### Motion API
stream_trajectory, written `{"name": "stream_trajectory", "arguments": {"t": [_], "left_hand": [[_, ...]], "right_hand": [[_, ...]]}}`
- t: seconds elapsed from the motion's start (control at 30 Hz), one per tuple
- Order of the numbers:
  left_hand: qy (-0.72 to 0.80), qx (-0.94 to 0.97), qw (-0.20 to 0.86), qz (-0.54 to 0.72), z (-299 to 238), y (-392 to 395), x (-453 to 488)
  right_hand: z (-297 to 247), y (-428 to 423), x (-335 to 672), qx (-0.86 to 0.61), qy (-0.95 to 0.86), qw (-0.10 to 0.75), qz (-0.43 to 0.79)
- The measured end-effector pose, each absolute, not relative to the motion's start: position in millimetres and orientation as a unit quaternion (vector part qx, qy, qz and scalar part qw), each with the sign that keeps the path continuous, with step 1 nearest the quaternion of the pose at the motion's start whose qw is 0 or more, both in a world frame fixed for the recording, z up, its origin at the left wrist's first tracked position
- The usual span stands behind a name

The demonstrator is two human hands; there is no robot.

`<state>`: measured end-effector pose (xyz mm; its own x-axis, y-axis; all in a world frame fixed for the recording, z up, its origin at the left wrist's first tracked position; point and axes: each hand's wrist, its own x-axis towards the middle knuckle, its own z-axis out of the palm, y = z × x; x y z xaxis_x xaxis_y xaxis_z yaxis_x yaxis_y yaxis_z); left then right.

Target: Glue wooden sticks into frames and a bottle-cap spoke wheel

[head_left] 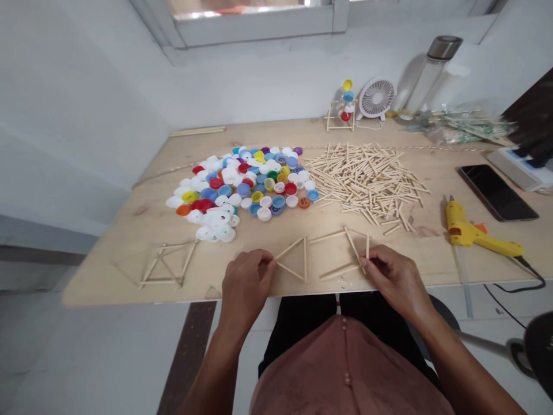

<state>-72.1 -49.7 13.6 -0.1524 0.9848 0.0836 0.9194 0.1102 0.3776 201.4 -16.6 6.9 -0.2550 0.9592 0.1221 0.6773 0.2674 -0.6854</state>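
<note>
My left hand (248, 276) pinches the left corner of a triangle of thin wooden sticks (305, 259) above the table's front edge. To its right, my right hand (400, 279) has thumb and fingertips closed on the lower right corner of a stick frame (353, 246). A short stick stands up by those fingertips; whether it is joined to the frame I cannot tell. Left of my hands rests a finished-looking box-shaped stick frame (162, 282). Behind them lie a heap of wooden sticks (367, 178) and a pile of coloured bottle caps (246, 184).
A yellow glue gun (479, 230) with a cord lies at the right, beside a black phone (496, 192) and a white power strip (522, 167). Against the wall stand a small fan (377, 98), a bottle (432, 75) and a stick-and-cap model (341, 115).
</note>
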Motion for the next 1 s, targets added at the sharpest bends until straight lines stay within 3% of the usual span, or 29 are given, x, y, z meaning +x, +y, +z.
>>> {"name": "stream_trajectory", "arguments": {"t": [0.33, 1.0], "left_hand": [[0.730, 0.656, 0.060, 0.184, 15, -51, -62], [0.670, 0.693, 0.026, 0.264, 28, -50, -45]], "right_hand": [[14, -23, 201, -0.555, -0.721, 0.312, 0.275], [6, -24, 199, -0.559, -0.708, 0.298, 0.313]]}}
